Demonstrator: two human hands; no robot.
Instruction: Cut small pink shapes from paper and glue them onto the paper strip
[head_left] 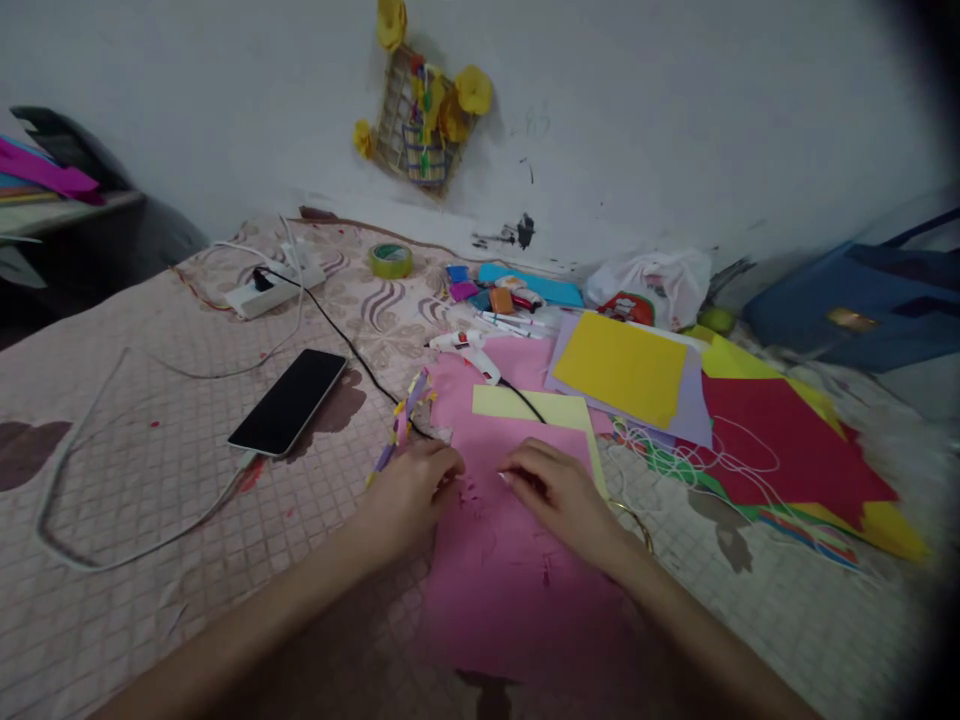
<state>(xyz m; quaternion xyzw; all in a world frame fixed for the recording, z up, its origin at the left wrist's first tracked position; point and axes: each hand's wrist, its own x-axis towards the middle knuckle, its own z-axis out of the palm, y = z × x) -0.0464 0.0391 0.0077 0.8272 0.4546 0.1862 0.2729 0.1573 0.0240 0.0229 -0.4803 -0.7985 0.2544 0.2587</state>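
Both hands hover over a pink sheet [510,610] lying in front of me. My left hand [416,490] is curled at the sheet's left edge, its fingers closed; whatever they may hold is hidden. Opposite it, my right hand [559,490] pinches a tiny whitish bit [505,478] between thumb and forefinger, too small to name. Dark pink scraps [470,490] are scattered on the sheet between and below the hands. Beside my left hand lies a purple and yellow paper strip [401,425]. A white glue gun [469,350] rests beyond the hands, its black cord running under them.
A phone [289,402] on a white cable lies left, near a power strip [274,290]. Green tape [391,261] sits farther back. Yellow paper [622,365], red paper [787,430] and tangled white string [675,445] spread right. A blue bag [855,300] stands by the wall.
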